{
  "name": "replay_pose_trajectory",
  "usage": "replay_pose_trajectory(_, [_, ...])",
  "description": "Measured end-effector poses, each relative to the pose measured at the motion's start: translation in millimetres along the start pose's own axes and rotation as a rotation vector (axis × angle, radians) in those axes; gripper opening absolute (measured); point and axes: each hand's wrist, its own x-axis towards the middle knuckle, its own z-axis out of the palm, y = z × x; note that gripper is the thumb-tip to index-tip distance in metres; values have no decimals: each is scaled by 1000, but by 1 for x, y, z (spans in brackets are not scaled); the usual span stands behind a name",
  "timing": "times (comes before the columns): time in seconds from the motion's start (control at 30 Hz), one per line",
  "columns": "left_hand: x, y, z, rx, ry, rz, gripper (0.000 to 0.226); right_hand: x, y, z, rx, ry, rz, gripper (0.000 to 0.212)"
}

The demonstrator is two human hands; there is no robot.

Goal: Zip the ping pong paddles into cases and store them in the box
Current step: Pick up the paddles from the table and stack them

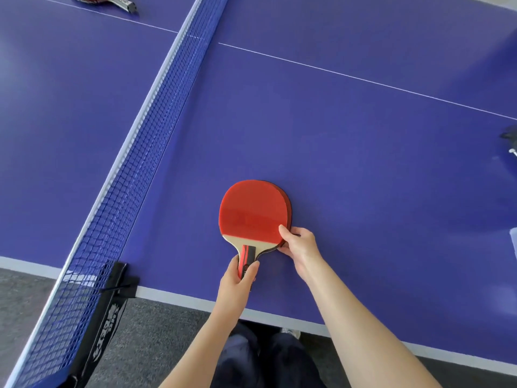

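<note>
At the near edge of the purple table [363, 191], the red-faced wooden ping pong paddle [253, 217] lies flat, left hand [237, 280] wrapped round its handle, right hand [300, 246] pinching its blade rim, likely steadying it for lifting.

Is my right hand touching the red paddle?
Touching. The head view shows the right hand pinching the edge of the red paddle, thumb on top.

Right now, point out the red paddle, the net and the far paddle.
red paddle [251, 208]: head view, middle of the red rubber face.
net [154, 130]: head view, on the mesh.
far paddle [123, 1]: head view, on its grey handle.
</note>
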Motion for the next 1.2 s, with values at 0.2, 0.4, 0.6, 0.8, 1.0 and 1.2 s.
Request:
replay_pose_trajectory(0.2, [13,10,-58,31,91,24,10,-4,-11,66,-43,-53,-30,32])
replay_pose_trajectory(0.4, [30,15,-108,125,116,-20,49,-8,-17,116,-130,-59,-55,24])
replay_pose_trajectory(0.6, [37,13,-120,221,134,-19,43,-14,-19,122,-242,-39,-48,25])
replay_pose_trajectory(0.8, [32,7,-111,267,327,36,30,-16,-19,123,-395,18,-138,33])
replay_pose_trajectory(1.0, [19,1,-98,208,461,77,43,-23,-19,126,-372,68,-155,34])
replay_pose_trajectory(1.2, [20,-4,-93,318,537,165,32,-29,-20,124,-385,72,-182,37])
